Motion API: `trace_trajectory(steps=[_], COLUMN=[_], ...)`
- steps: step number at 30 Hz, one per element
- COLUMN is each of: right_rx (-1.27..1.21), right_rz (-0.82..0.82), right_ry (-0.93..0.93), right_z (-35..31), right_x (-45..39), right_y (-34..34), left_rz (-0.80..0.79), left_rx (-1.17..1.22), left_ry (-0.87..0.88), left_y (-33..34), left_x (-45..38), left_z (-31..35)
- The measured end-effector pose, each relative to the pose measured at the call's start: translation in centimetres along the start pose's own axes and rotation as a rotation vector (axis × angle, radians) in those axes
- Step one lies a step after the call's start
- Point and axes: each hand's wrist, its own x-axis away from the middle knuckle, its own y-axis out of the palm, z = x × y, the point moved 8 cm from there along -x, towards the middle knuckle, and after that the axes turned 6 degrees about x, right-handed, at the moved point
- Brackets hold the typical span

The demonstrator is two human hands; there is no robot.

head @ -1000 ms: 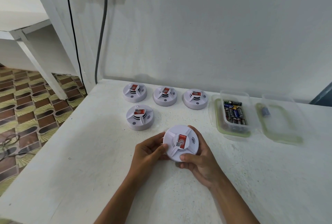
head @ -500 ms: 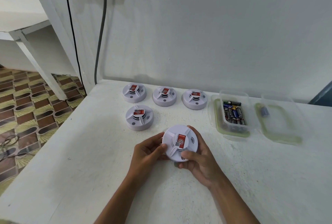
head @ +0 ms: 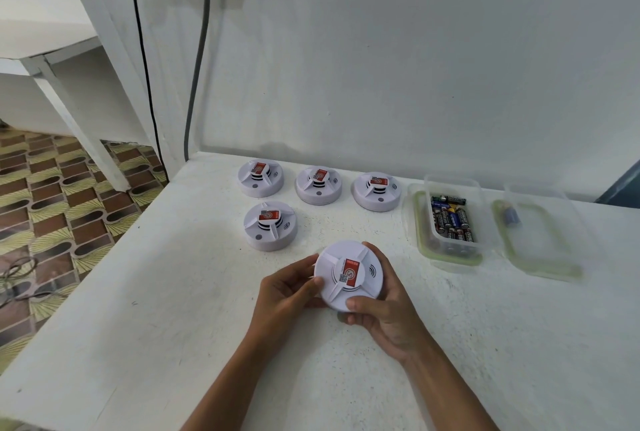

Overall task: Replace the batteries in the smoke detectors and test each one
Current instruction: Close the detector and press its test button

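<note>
I hold a round white smoke detector point(head: 349, 275) with a red label just above the white table point(head: 156, 292). My left hand point(head: 287, 295) grips its left edge, thumb on the rim. My right hand point(head: 384, 313) cups its right side and underside, thumb on the front rim. Three more detectors stand in a row by the wall point(head: 260, 177), point(head: 318, 185), point(head: 376, 191), and a fourth point(head: 270, 225) sits in front of them. An open clear tub point(head: 450, 250) to the right holds several batteries point(head: 452, 219).
A second clear container point(head: 540, 257) with one small bluish battery point(head: 510, 215) lies at the far right. Two cables point(head: 197, 60) hang from a wall socket at the back left. The table's left edge drops to a patterned tile floor point(head: 52, 209).
The held detector has turned slightly in my hands; my right thumb shifted along its front rim. The other detectors and tubs have not moved.
</note>
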Motion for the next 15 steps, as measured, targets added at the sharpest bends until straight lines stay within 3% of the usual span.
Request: trace_trajectory(steps=[15], right_rx=[0.024], right_rz=[0.004], right_ry=[0.010], right_z=[0.13], right_x=[-0.15], right_y=[-0.08], left_rz=[0.003], left_rx=[-0.030], left_ry=[0.006], left_y=[-0.02], left_x=[-0.03], left_z=[0.13])
